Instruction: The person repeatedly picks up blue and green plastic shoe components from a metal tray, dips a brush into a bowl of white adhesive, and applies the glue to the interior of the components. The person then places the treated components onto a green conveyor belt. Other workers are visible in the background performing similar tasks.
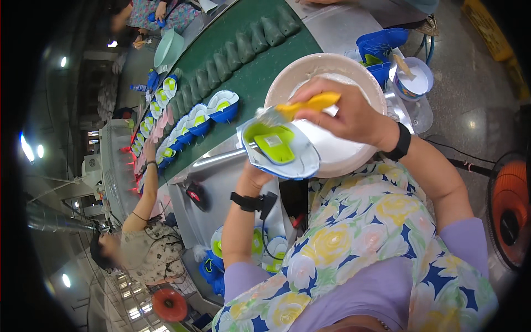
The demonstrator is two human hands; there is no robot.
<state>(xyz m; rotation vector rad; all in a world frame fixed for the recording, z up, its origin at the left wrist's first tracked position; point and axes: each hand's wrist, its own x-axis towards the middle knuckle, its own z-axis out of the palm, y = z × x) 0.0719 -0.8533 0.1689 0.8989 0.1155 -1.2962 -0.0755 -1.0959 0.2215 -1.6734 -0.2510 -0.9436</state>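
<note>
Left hand (253, 180) clamped under blue-and-green shoe sole (278, 149); right hand (345, 113) gripping yellow-handled brush (301, 105) over white bowl (287, 74).

This was a shoe factory floor. A green conveyor belt (251, 77) ran from the centre to the upper left of the frame, carrying rows of blue and white shoe soles (188, 124). Another worker (141, 243) sat beside it at lower left, under bright ceiling lamps (26, 148).
</note>
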